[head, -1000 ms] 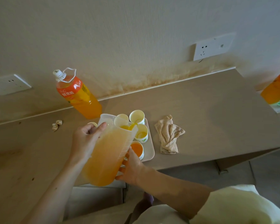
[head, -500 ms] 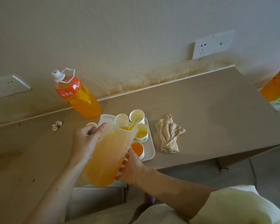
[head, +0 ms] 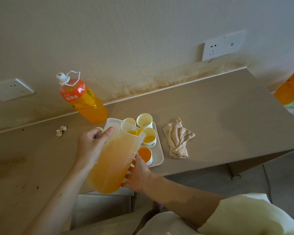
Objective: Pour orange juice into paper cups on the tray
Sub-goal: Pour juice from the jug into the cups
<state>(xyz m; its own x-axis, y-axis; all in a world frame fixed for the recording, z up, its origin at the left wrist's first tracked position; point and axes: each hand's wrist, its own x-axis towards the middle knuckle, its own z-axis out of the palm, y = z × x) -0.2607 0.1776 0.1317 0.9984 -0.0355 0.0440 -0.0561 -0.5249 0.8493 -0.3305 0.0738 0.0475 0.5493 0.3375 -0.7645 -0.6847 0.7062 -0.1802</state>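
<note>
The left hand (head: 92, 146) held the clear plastic pitcher (head: 114, 163) up near its rim, fingers curled in at the back and the thumb laid along the wall, a firm grip on the upper part. The right hand (head: 139, 175) cupped the pitcher's lower side from the right, fingers wrapped round the wall close to the base, so both grips were closed on the same vessel. The pitcher was mostly full of cloudy orange juice and tilted away from the person, its spout over the tray (head: 159, 156) on the bench (head: 210, 107). A tongue of juice sat at the spout lip, right above the middle cup (head: 149, 137), which held yellow juice partway up. The near cup (head: 144, 154), just beside the right hand's fingers, was filled with deeper orange juice close to its rim. The far cup (head: 144, 120) stood at the tray's back corner, and another cup (head: 129, 122) showed partly behind the pitcher's rim. A large juice bottle (head: 83, 99) with a white cap stood against the wall to the left of the tray. A crumpled beige cloth (head: 177, 138) lay on the bench just right of the tray, and a small paper wad (head: 61, 131) lay farther left.
</note>
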